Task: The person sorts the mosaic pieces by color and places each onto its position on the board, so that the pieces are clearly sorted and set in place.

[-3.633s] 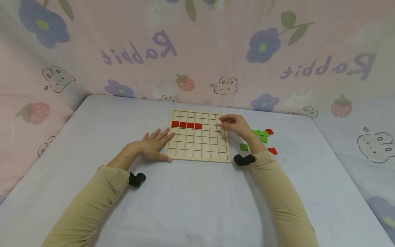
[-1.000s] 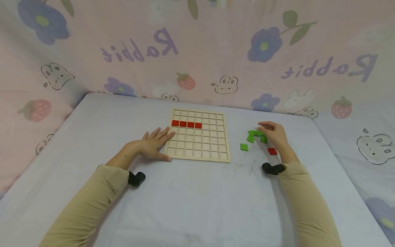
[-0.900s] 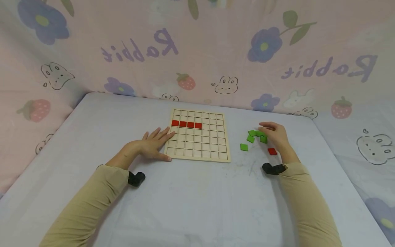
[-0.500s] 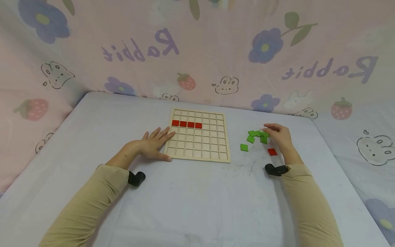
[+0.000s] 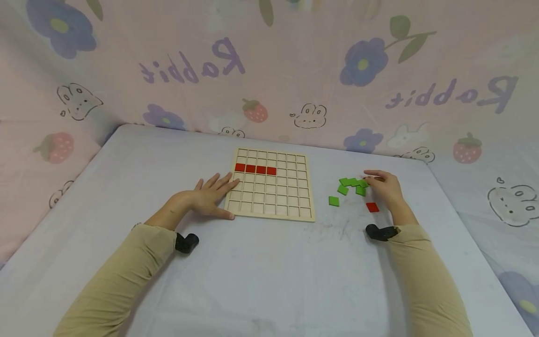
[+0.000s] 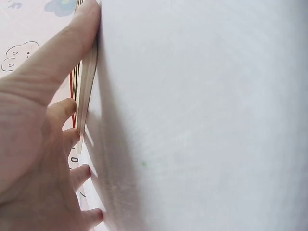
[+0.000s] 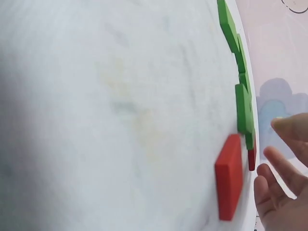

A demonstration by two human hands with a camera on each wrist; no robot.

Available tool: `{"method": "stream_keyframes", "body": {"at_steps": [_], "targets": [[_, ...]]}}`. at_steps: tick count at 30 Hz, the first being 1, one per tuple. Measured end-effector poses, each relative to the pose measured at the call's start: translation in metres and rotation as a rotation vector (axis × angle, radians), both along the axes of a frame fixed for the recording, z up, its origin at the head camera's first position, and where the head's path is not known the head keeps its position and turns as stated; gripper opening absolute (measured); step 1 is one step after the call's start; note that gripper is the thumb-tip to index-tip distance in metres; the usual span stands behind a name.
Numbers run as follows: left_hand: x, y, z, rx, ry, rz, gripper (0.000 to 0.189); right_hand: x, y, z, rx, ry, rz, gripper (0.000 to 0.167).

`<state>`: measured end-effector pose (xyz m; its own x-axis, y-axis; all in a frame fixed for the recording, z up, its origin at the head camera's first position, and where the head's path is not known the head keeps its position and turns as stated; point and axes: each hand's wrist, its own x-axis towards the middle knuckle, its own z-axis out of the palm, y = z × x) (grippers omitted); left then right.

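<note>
My left hand [image 5: 210, 199] lies with fingers spread along the left edge of a wooden grid board [image 5: 273, 210], its fingertips and thumb touching the frame. Several red square tiles [image 5: 255, 169] fill a row on the board's left side. My right hand [image 5: 386, 187] is over the right end of a cluster of green tiles [image 5: 353, 182]. In the right wrist view, thumb and fingers [image 7: 284, 168] are apart, beside a red tile [image 7: 251, 158] behind the green ones; the head view mostly hides that tile. Another red tile [image 5: 372, 207] lies nearer the wrist.
A single green tile [image 5: 334, 201] lies between the board and the cluster. A white cloth covers the table [image 5: 269, 271]. Behind it hangs a pink patterned curtain [image 5: 269, 70]. Black wrist devices [image 5: 381, 232] stick out from both sleeves.
My right hand has moved from the board's right side to the tile cluster, then slid slightly right over the last second. My left hand and the tiles on the board stay put.
</note>
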<state>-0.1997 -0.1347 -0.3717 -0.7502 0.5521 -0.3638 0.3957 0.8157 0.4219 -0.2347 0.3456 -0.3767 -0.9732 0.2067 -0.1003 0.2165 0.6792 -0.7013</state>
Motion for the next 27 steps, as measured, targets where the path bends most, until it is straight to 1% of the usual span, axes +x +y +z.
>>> {"method": "stream_keyframes", "body": {"at_steps": [5, 8, 15, 20, 27], "targets": [[0.000, 0.000, 0.001, -0.002, -0.001, 0.003, 0.101, -0.001, 0.006, -0.001, -0.009, -0.029, 0.051, 0.044], [-0.001, 0.001, 0.000, -0.003, 0.000, 0.002, 0.100, -0.001, 0.007, -0.002, -0.024, -0.043, 0.065, 0.046], [0.001, 0.001, 0.002, -0.008, 0.002, 0.003, 0.100, 0.000, 0.010, -0.003, -0.009, -0.060, 0.071, 0.053], [0.000, 0.001, 0.001, -0.007, 0.003, -0.002, 0.099, 0.002, 0.011, -0.002, -0.011, -0.077, 0.067, 0.051], [0.000, 0.001, 0.001, -0.005, 0.005, 0.000, 0.099, 0.005, 0.015, -0.002, -0.005, -0.091, 0.095, 0.049]]}}
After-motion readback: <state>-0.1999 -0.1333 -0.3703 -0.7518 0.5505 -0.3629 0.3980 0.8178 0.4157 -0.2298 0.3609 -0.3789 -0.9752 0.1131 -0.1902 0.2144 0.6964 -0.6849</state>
